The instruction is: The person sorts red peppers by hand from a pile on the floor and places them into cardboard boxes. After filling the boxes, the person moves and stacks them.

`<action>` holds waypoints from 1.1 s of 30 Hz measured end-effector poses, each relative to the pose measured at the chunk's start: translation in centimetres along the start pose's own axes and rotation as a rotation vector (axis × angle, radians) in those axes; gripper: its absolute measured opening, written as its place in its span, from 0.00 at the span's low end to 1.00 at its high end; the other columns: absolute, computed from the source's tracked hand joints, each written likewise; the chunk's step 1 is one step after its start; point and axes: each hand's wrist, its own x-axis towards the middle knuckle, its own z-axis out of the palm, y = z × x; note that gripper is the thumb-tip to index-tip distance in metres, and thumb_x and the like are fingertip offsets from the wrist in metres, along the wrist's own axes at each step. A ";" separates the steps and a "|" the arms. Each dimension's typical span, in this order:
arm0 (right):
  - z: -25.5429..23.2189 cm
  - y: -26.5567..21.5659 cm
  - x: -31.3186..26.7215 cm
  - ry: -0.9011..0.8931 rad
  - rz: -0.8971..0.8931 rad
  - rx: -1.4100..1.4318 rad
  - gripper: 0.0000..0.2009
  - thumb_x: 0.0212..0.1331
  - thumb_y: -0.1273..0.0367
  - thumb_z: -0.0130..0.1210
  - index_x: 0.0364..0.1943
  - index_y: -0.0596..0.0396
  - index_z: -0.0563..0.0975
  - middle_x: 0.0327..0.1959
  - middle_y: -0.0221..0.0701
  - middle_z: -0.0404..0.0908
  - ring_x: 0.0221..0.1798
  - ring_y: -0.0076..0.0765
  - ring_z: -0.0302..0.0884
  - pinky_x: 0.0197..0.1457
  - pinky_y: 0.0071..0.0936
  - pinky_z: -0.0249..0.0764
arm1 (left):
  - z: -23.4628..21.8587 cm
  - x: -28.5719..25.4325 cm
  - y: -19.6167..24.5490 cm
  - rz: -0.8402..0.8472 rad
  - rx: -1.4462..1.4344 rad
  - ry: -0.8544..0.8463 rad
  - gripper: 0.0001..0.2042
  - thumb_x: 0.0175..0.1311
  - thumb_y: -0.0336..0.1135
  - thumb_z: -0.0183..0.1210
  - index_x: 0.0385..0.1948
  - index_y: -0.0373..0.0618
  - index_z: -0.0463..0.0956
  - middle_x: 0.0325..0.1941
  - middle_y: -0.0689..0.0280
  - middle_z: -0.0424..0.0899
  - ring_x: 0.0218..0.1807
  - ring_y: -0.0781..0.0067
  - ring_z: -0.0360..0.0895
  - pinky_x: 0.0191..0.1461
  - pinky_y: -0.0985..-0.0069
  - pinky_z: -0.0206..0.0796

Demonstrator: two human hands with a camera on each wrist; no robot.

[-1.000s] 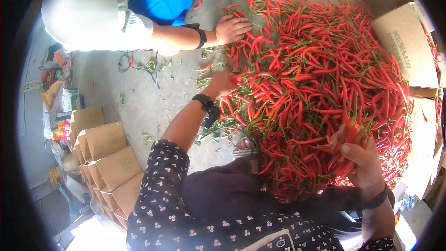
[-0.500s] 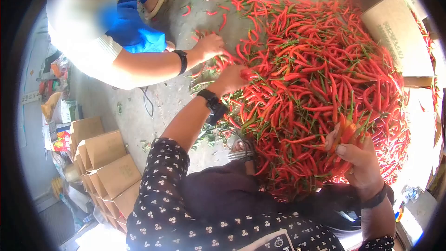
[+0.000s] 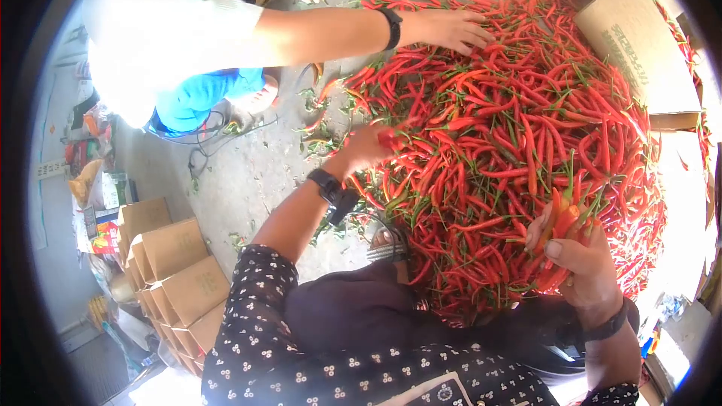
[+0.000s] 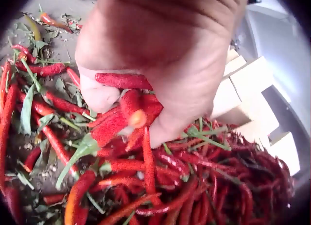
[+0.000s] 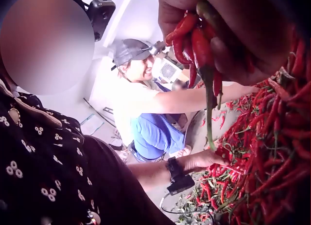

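Since the earlier frames the second person's arm (image 3: 323,30) has swung across the top of the pile and now stretches out toward 1 o'clock, while the wearer's two hands sit almost where they were.

Nearest, at 4 o'clock in the head view, the right hand (image 3: 583,267) is raised upright with the forearm coming up from the bottom edge, a dark band at the wrist. Its fingers are curled round a bunch of chillies (image 3: 560,229), thumb laid across the front; the red pods stand up out of the fist with their green stems fanning at the top. In the right wrist view the same bunch (image 5: 199,45) hangs from the closed fist, one long green stem trailing down.

Farther out, near the middle of the view, the left arm reaches forward toward 12 o'clock, bent at the elbow, with a black watch (image 3: 329,184) on the wrist. The left hand (image 3: 365,149) is lowered onto the near-left edge of the chilli pile (image 3: 526,120). The left wrist view shows its fingers and thumb curled tightly round a few red chillies (image 4: 129,108), knuckles up, just above the heap.

The pile spreads from the centre toward 2 o'clock on the concrete floor (image 3: 241,173). Beyond it, at 1 o'clock, a cardboard box (image 3: 639,53) lies against the chillies. At 8 o'clock folded cartons (image 3: 177,271) stand stacked in a row.
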 end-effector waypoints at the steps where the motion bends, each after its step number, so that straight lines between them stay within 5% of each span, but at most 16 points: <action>1: 0.0 0.0 0.0 -0.003 -0.002 0.005 0.18 0.42 0.78 0.59 0.41 0.61 0.71 0.33 0.33 0.77 0.38 0.29 0.75 0.47 0.28 0.69 | 1.3 -0.1 0.2 -0.005 -0.004 0.050 0.16 0.45 0.32 0.65 0.38 0.42 0.76 0.34 0.62 0.80 0.38 0.73 0.76 0.43 0.72 0.67; 2: 0.0 0.0 0.0 -0.002 -0.003 0.006 0.18 0.42 0.78 0.59 0.41 0.61 0.71 0.33 0.33 0.77 0.38 0.29 0.75 0.47 0.28 0.69 | 2.3 -0.1 0.3 -0.004 -0.003 0.048 0.16 0.45 0.32 0.65 0.38 0.42 0.76 0.34 0.62 0.80 0.38 0.73 0.76 0.43 0.72 0.67; 4: 0.0 -0.1 -0.1 0.006 0.012 -0.015 0.18 0.42 0.78 0.59 0.42 0.61 0.70 0.33 0.33 0.77 0.38 0.29 0.75 0.47 0.29 0.69 | 3.8 -0.2 1.3 0.353 0.435 0.206 0.24 0.42 0.37 0.67 0.46 0.47 0.72 0.52 0.55 0.72 0.59 0.54 0.66 0.59 0.62 0.61; 5: 0.0 -0.1 -0.1 0.005 0.007 -0.019 0.18 0.42 0.78 0.59 0.42 0.61 0.70 0.33 0.33 0.77 0.38 0.29 0.75 0.47 0.29 0.69 | 4.3 -0.5 1.7 0.321 0.468 0.205 0.30 0.39 0.37 0.68 0.50 0.49 0.68 0.58 0.54 0.63 0.64 0.49 0.56 0.65 0.60 0.53; 9: -0.2 -0.1 -0.2 0.016 0.006 -0.015 0.19 0.42 0.79 0.60 0.42 0.61 0.70 0.33 0.33 0.77 0.38 0.29 0.75 0.48 0.29 0.69 | 4.3 -0.5 2.0 0.400 0.491 0.266 0.35 0.37 0.38 0.69 0.53 0.49 0.64 0.59 0.54 0.63 0.62 0.50 0.59 0.64 0.60 0.55; 16: 0.1 -0.2 -0.1 0.000 0.016 -0.006 0.18 0.44 0.79 0.60 0.42 0.60 0.71 0.33 0.33 0.78 0.38 0.29 0.76 0.50 0.29 0.70 | 6.2 -0.5 1.5 0.243 0.344 0.093 0.38 0.36 0.34 0.68 0.57 0.49 0.62 0.52 0.53 0.68 0.56 0.50 0.63 0.59 0.58 0.60; 20: 0.0 -0.3 0.1 -0.004 0.042 0.011 0.16 0.44 0.78 0.61 0.40 0.59 0.72 0.32 0.32 0.78 0.38 0.27 0.76 0.50 0.27 0.70 | 6.8 -1.7 1.8 0.334 0.579 0.102 0.37 0.37 0.36 0.67 0.57 0.49 0.63 0.53 0.50 0.67 0.56 0.49 0.65 0.57 0.59 0.62; 23: 0.0 -0.1 0.1 -0.014 0.032 0.006 0.16 0.44 0.77 0.62 0.40 0.59 0.72 0.33 0.31 0.78 0.38 0.27 0.76 0.49 0.26 0.70 | 7.2 -3.0 2.6 0.388 0.534 0.113 0.39 0.37 0.36 0.67 0.59 0.49 0.60 0.55 0.49 0.65 0.58 0.46 0.64 0.59 0.59 0.61; 25: 0.2 -0.1 0.0 -0.016 0.024 0.011 0.16 0.45 0.77 0.61 0.40 0.59 0.72 0.33 0.31 0.78 0.38 0.27 0.76 0.49 0.26 0.70 | 7.9 -3.6 3.4 0.306 0.243 0.013 0.42 0.38 0.36 0.67 0.62 0.50 0.56 0.56 0.49 0.64 0.57 0.44 0.64 0.61 0.60 0.60; 28: 0.3 -0.1 0.0 -0.022 0.014 0.006 0.16 0.45 0.78 0.61 0.40 0.59 0.72 0.33 0.31 0.78 0.39 0.27 0.76 0.49 0.26 0.70 | 8.5 -4.1 3.8 0.225 0.247 0.049 0.42 0.40 0.34 0.65 0.64 0.51 0.53 0.60 0.48 0.60 0.58 0.44 0.64 0.60 0.60 0.61; 33: 0.5 0.3 0.2 -0.028 0.019 -0.018 0.15 0.45 0.78 0.61 0.40 0.59 0.72 0.33 0.32 0.78 0.39 0.27 0.76 0.49 0.26 0.70 | 8.1 -2.2 3.1 0.232 0.161 -0.012 0.42 0.42 0.32 0.64 0.65 0.52 0.52 0.57 0.48 0.67 0.56 0.47 0.68 0.57 0.62 0.64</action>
